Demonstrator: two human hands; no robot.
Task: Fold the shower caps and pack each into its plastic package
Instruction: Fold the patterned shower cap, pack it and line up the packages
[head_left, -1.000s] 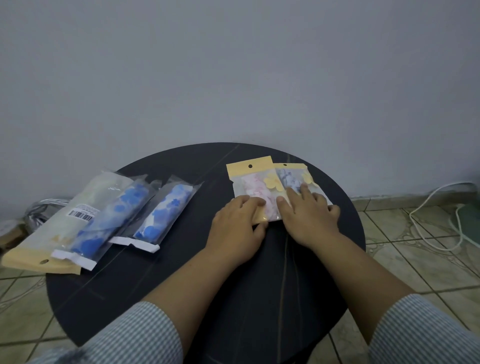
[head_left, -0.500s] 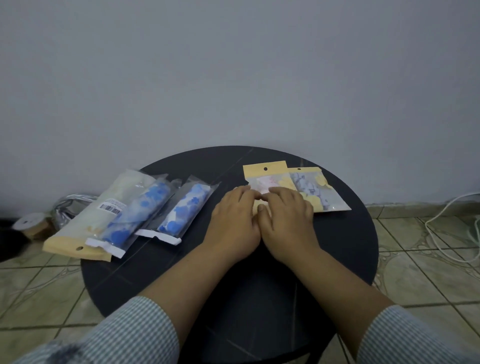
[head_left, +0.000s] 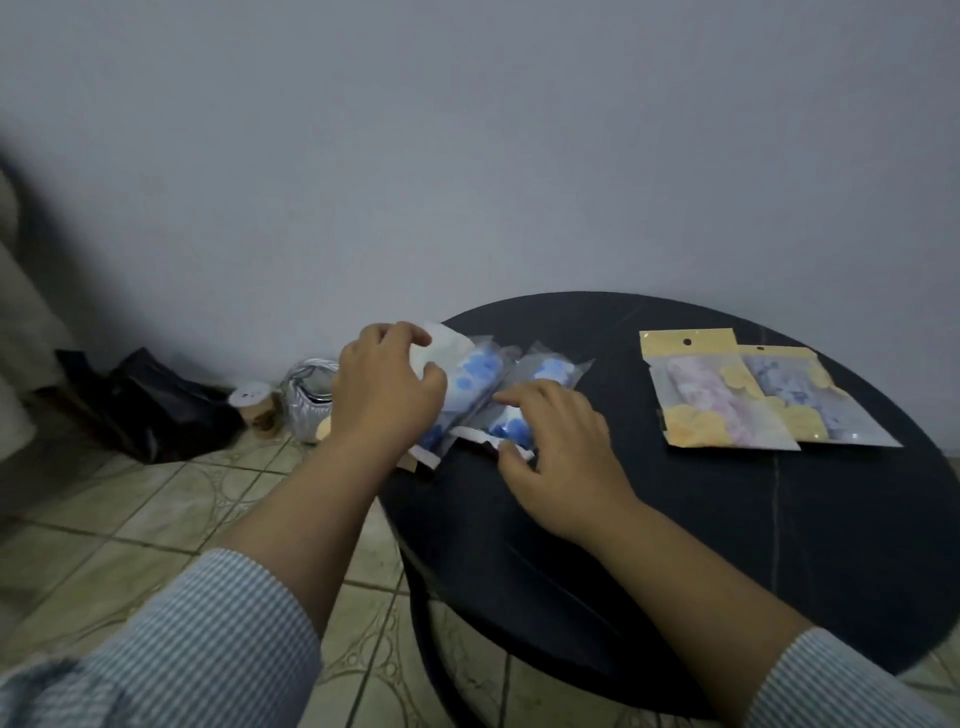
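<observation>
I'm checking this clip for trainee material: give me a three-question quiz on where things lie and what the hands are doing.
1. True or false: the two yellow-topped packages overlap on the table.
2. Which hand rests on the smaller blue-patterned package? A left, B right.
3. Fill in: the left hand is on the pile at the table's ___ edge.

Key: 1 true. 2 B, the right hand. 3 left.

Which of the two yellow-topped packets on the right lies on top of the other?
The left yellow-topped packet, holding pink contents, overlaps the right yellow-topped packet, whose contents look bluish.
</observation>
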